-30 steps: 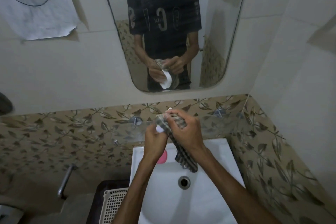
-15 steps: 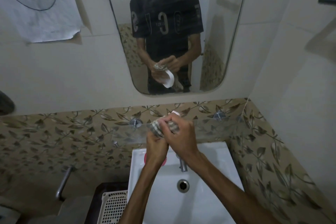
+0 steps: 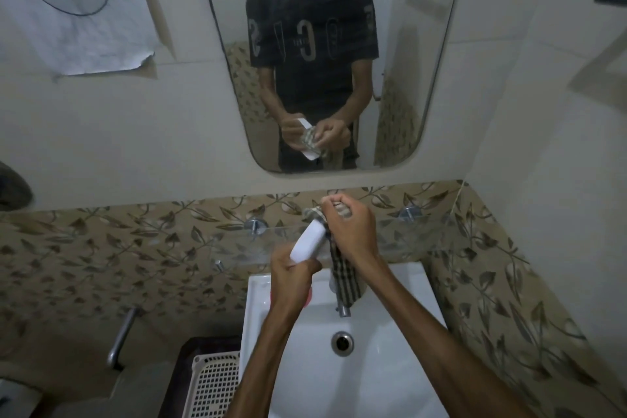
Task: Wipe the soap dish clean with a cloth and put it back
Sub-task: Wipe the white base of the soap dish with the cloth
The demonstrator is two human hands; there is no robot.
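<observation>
My left hand [image 3: 293,270] grips the lower end of a white soap dish [image 3: 309,241], held tilted above the back of the basin. My right hand [image 3: 351,226] is closed on a checked cloth [image 3: 344,278] and presses it against the dish's upper end; the cloth's loose tail hangs down over the tap. A bit of pink soap [image 3: 309,295] shows on the basin rim just under my left wrist. The mirror [image 3: 400,44] reflects both hands with dish and cloth.
A white basin [image 3: 380,343] with a drain [image 3: 342,343] and a tap [image 3: 342,309] lies below my hands. A glass shelf [image 3: 424,231] runs along the leaf-patterned tiles. A white plastic basket [image 3: 213,383] stands left of the basin, beside a wall pipe [image 3: 120,336].
The dish has turned so its white side shows, tilted up to the right. My right hand has shifted the cloth to its upper end, and the cloth's tail hangs down again.
</observation>
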